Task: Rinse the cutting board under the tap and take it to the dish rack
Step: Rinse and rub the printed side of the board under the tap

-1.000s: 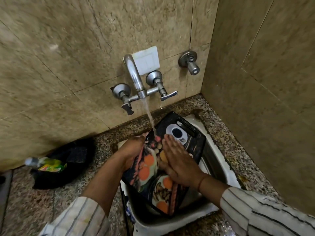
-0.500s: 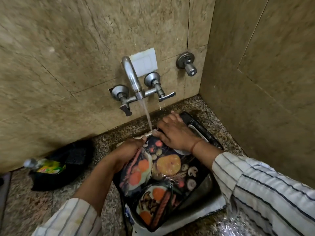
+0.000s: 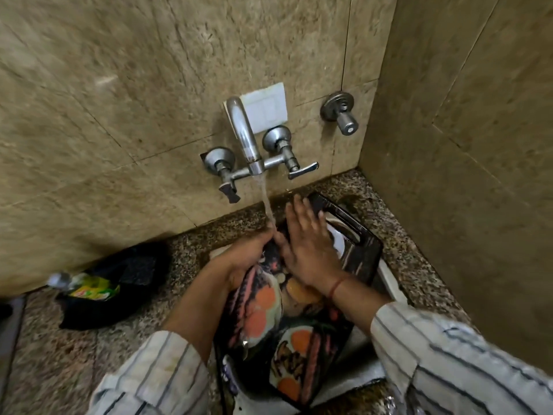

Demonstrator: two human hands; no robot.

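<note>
A dark cutting board [image 3: 299, 333] printed with orange and red food pictures leans tilted in the white sink [image 3: 389, 277], its handle slot at the far right end. My left hand [image 3: 245, 259] grips the board's left edge. My right hand [image 3: 308, 244] lies flat, fingers spread, on the board's upper face. Water runs from the chrome tap [image 3: 245, 139] and lands where my two hands meet on the board. No dish rack is in view.
A black bag [image 3: 119, 283] with a green and yellow packet [image 3: 92, 289] lies on the speckled granite counter [image 3: 54, 354] at the left. Tiled walls close the back and right side. A separate wall valve [image 3: 341, 112] sticks out right of the tap.
My right hand slid from the middle of the board up to its top end, then drew back a little. The board shifted slightly in the sink. Water keeps running.
</note>
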